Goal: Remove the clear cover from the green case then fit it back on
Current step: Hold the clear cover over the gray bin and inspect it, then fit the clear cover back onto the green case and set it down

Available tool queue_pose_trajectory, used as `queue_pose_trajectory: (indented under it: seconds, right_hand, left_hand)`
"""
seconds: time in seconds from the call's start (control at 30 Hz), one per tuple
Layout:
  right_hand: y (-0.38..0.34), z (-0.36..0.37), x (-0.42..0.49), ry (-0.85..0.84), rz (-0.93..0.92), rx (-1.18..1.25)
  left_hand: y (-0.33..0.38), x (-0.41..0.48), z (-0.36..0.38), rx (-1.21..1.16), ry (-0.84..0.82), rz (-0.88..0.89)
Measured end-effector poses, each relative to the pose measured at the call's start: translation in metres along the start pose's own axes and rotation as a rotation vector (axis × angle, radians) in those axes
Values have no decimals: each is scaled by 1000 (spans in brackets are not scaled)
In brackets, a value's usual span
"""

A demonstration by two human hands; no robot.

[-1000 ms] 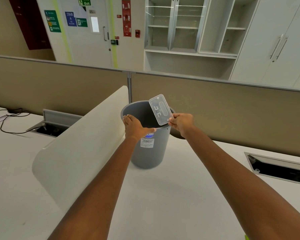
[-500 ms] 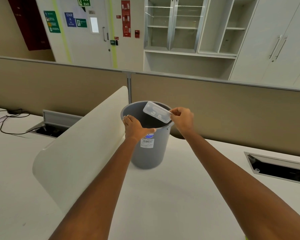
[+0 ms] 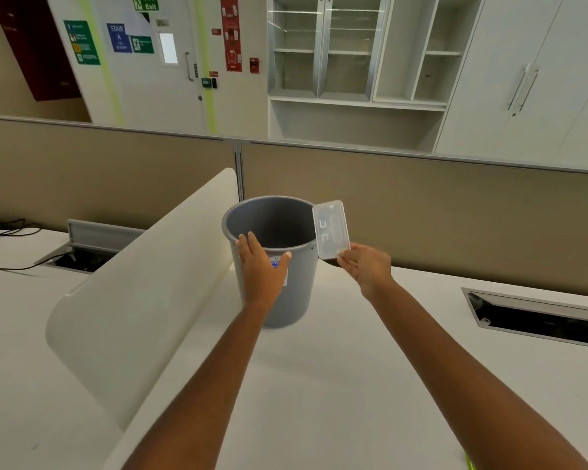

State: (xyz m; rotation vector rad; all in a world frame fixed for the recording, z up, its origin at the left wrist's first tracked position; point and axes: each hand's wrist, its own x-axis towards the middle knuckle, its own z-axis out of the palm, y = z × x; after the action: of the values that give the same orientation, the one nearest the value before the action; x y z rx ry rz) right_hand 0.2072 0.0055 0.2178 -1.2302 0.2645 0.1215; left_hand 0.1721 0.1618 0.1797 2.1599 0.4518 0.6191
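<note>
Two hands: right hand pinches clear cover by one corner, left hand flat against bin; I fear so thin a pinch drops it inside.

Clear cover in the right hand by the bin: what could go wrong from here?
1. The right hand pinches the clear cover only at its lower corner. It stands upright at the gray bin rim, so a slip may drop it inside.
2. The green case is not in view, so refitting may stall.
3. The left hand just rests on the bin's wall; a knock could shift it.
</note>
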Motion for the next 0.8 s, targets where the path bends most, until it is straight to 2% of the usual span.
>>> queue_pose_trajectory:
  seconds: [0.1, 0.17, 0.23, 0.37, 0.47, 0.6, 0.67, 0.7, 0.8]
  right_hand:
    - [21, -28, -15, -21, 113, 64]
    - [38, -50, -24, -36, 185, 80]
    - [55, -70, -32, -40, 247, 112]
    - [81, -104, -57, -78, 330, 122]
    - [100, -129, -74, -93, 383, 38]
    - [115, -158, -89, -70, 404, -38]
    - [118, -176, -92, 7, 347, -148]
    - [119, -191, -92, 90, 269, -282]
    - [126, -239, -90, 398, -8, -899]
  left_hand:
    - [1, -44, 17, -185, 167, 138]
    - [0, -73, 34, -288, 106, 112]
    - [-3, -93, 50, -506, -90, -102]
    - [-15, -120, 70, -1088, -562, -694]
    - [-24, -144, 85, -1393, -710, -880]
    - [-21, -168, 95, -1483, -812, -949]
    - [-19, -175, 97, -1465, -818, -943]
    - [-18, -179, 99, -1457, -820, -943]
    - [-20, -187, 101, -1459, -825, -958]
